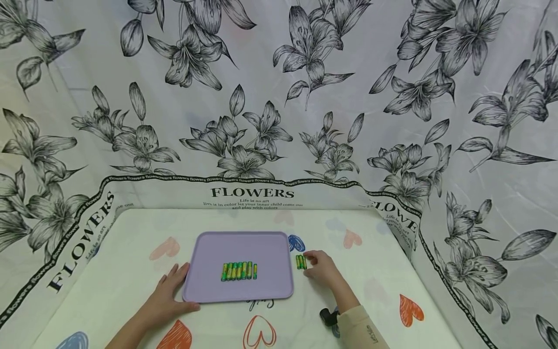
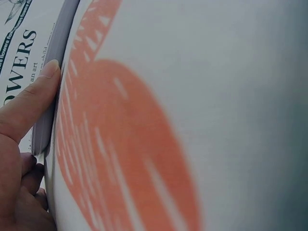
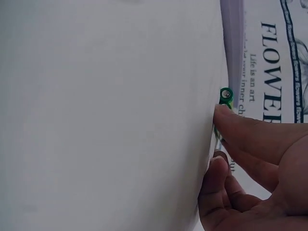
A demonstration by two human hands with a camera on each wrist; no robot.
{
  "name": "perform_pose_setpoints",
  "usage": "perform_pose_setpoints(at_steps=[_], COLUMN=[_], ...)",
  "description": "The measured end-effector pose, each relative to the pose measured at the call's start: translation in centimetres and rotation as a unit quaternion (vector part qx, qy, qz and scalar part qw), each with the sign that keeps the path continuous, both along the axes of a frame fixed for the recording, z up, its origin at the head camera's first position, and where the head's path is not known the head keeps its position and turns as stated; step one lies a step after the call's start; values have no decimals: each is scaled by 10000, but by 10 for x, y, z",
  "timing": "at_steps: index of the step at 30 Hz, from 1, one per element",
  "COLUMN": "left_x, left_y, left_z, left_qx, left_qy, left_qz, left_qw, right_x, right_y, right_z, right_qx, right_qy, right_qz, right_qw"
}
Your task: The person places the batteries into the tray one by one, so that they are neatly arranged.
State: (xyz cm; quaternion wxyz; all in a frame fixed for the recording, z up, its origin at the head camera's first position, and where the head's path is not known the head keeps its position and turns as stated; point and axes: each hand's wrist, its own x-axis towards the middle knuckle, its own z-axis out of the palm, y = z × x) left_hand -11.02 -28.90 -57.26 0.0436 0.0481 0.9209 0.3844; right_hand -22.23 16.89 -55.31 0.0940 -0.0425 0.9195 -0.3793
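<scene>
Several green-and-yellow batteries (image 1: 237, 271) lie side by side in a row on the purple tray (image 1: 237, 245); the one at the right end (image 1: 255, 271) is slimmer. My left hand (image 1: 167, 295) rests at the tray's front left corner, thumb along the front edge and fingers spread by the left side. In the left wrist view its thumb (image 2: 36, 96) lies against the tray's rim. Beside the tray's right edge, a small group of batteries (image 1: 299, 262) lies on the cloth. My right hand (image 1: 321, 269) pinches the rightmost battery end to end; in the right wrist view its thumb covers one end, next to another battery (image 3: 226, 94).
A white cloth with printed hearts (image 1: 411, 310) covers the table. Flower-printed curtains (image 1: 244, 145) rise behind it and at both sides. A black device (image 1: 328, 317) sits at my right wrist by the beige sleeve (image 1: 362, 329).
</scene>
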Motion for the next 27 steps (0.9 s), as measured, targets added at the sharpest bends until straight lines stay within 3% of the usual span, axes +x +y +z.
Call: perform_pose_setpoints(at_steps=[8, 12, 19, 27], left_x=[0, 1, 2, 1], left_y=[0, 1, 1, 1], left_z=[1, 1, 4, 3], left_qx=[-17, 41, -131, -66], left_qy=[41, 92, -12, -31], left_qz=[18, 4, 30, 25], left_qw=[10000, 9999, 9999, 10000], right_x=[1, 1, 2, 6], right_y=[1, 0, -6, -25], right_z=[1, 1, 7, 23], right_qx=[-119, -575, -1525, -1790], right_qy=[33, 103, 246, 379], right_qz=[-132, -301, -190, -32], right_qw=[9998, 9978, 9878, 9831])
